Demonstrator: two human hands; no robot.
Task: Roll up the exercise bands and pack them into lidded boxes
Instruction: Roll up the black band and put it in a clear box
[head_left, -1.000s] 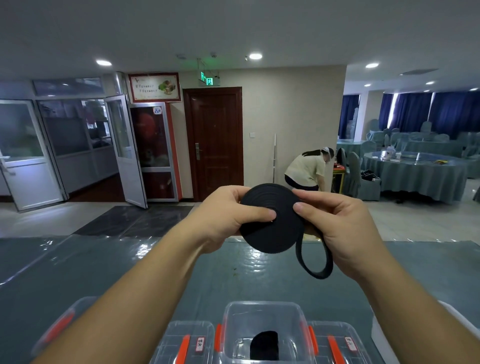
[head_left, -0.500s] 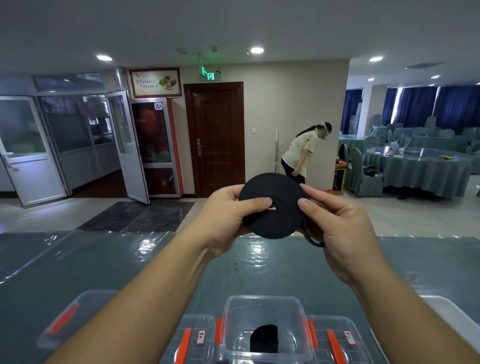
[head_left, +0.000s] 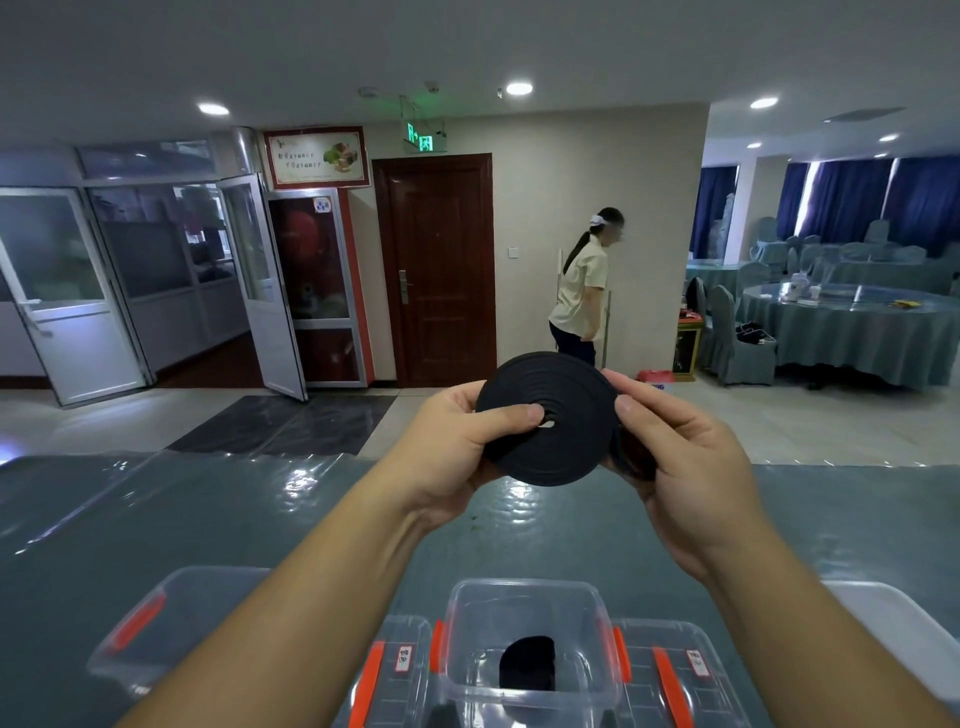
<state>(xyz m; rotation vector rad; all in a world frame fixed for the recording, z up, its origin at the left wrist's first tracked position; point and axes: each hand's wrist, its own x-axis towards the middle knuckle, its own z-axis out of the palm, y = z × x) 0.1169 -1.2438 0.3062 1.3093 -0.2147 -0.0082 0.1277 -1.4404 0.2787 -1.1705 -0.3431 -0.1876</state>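
— Black rubber, wound tight: the exercise band (head_left: 545, 423) is now a flat coil held up in the air between both hands, well above the counter (head_left: 260, 519).

— What changed? A second ago a loose loop of tail hung down under the right hand.

— That loop is gone. Only a short dark end shows, tucked against the right hand (head_left: 685, 467). I'd judge the rolling is all but finished and packing comes next.

— How are the hands set?

— The left hand (head_left: 457, 441) pinches the coil, thumb on its near face by the centre hole, fingers behind. The right hand curls round the rim and the tail end.

— Which way does it face?

— The flat face is turned toward the camera, tipped slightly up. It's a disc, so no long axis; the winding axis runs roughly away from the viewer.

— And the box?

— An open clear box (head_left: 524, 597) sits below, near the counter's front edge, with something dark in it.
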